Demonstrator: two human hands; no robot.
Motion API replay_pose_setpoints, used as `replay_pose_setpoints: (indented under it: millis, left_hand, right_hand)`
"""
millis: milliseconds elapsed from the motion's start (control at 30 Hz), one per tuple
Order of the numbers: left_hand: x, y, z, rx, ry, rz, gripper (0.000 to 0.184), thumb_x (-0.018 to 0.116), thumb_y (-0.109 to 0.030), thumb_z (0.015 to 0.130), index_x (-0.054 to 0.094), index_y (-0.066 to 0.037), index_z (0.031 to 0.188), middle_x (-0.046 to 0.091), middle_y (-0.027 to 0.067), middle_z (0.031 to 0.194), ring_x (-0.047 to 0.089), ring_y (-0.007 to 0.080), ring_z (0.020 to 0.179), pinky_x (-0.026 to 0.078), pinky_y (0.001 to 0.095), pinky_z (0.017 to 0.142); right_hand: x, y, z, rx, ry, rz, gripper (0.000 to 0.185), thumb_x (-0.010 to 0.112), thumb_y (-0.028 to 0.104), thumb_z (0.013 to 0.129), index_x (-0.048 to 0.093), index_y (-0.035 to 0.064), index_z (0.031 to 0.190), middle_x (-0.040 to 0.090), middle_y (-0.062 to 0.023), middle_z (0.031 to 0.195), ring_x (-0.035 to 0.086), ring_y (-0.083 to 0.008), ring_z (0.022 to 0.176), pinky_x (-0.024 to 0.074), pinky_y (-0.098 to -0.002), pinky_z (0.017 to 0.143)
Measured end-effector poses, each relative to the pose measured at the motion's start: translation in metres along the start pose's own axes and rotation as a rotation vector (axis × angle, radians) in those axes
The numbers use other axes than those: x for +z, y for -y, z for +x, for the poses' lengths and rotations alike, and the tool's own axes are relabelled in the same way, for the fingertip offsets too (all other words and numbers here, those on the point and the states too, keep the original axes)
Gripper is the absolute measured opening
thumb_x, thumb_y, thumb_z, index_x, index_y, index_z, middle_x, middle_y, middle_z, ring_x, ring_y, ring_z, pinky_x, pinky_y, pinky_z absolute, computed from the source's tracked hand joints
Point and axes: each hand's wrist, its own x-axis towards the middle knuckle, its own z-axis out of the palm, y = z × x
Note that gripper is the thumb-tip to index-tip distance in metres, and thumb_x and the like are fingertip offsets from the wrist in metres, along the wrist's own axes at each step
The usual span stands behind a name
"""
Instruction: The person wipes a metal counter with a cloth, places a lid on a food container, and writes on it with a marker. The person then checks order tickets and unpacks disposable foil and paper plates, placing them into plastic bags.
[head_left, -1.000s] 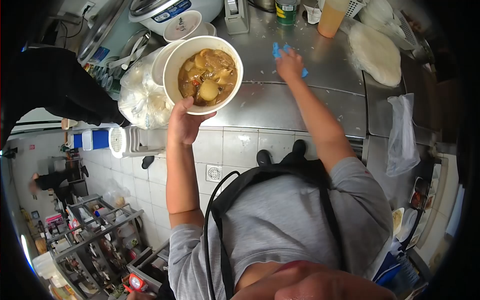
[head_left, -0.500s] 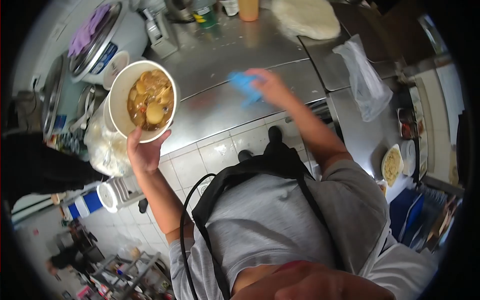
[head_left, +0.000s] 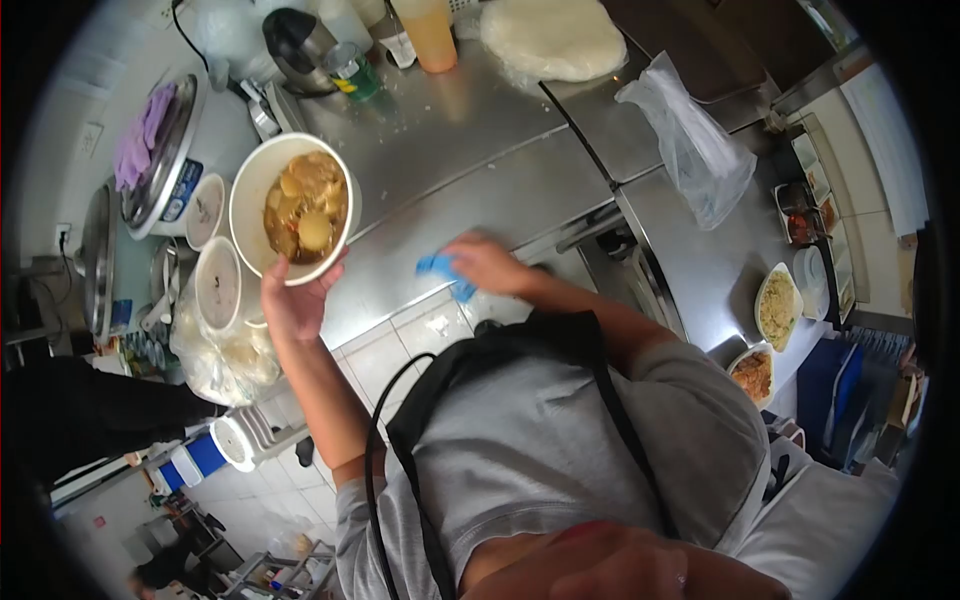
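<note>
In my left hand (head_left: 296,303) is a white round tub (head_left: 250,190), tilted so its inside faces me. My thumb lies at its near rim and the other fingers are behind the wall. Brown stew (head_left: 305,205) with chunks and a pale round piece fills part of it. My right hand (head_left: 487,266) is closed on a blue cloth (head_left: 440,268) near the front edge of the steel counter (head_left: 440,150). Motion blurs the cloth and fingers slightly.
Two lidded tubs (head_left: 218,285) and a plastic bag (head_left: 215,355) stand left of the held tub. A large lidded pot (head_left: 165,160) carries a purple cloth (head_left: 145,135). Rightward are a clear plastic bag (head_left: 700,140) and food bowls (head_left: 778,310). Behind stands an orange container (head_left: 428,35).
My right hand has drawn the blue cloth left and nearer to my body. The tub stays in my left hand. The camera view has shifted, showing more lidded tubs and a second food bowl.
</note>
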Motion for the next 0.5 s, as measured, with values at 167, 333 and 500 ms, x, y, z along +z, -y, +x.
replay_pose_setpoints:
  millis: [167, 333, 500]
  left_hand:
    - [-0.003, 0.010, 0.004, -0.027, -0.068, -0.015, 0.067, 0.057, -0.028, 0.070, 0.028, 0.005, 0.121, 0.047, 0.0237, 0.109, 0.055, 0.0386, 0.086, 0.054, 0.0355, 0.061]
    - [-0.002, 0.020, 0.012, -0.049, -0.189, -0.028, 0.065, 0.057, -0.027, 0.071, 0.028, 0.003, 0.121, 0.047, 0.0211, 0.110, 0.055, 0.0379, 0.086, 0.054, 0.0349, 0.062]
    - [0.004, 0.026, 0.020, -0.031, -0.256, -0.045, 0.064, 0.055, -0.028, 0.071, 0.029, 0.003, 0.120, 0.048, 0.0207, 0.109, 0.055, 0.0373, 0.086, 0.053, 0.0347, 0.063]
  right_hand:
    - [-0.177, -0.072, 0.015, 0.444, -0.617, -0.373, 0.033, 0.045, 0.020, 0.082, 0.047, 0.0043, 0.111, 0.054, -0.0178, 0.102, 0.051, -0.0316, 0.095, 0.0414, -0.0383, 0.077]
    - [-0.231, -0.135, 0.040, 0.656, -0.563, -0.980, 0.037, 0.051, 0.017, 0.075, 0.048, 0.0090, 0.111, 0.046, -0.0167, 0.113, 0.040, -0.0312, 0.109, 0.0328, -0.0405, 0.090]
    - [-0.170, -0.147, 0.091, 0.060, -0.520, -0.572, 0.032, 0.051, 0.007, 0.070, 0.053, 0.0103, 0.101, 0.052, -0.0127, 0.102, 0.048, -0.0271, 0.099, 0.0378, -0.0367, 0.085]
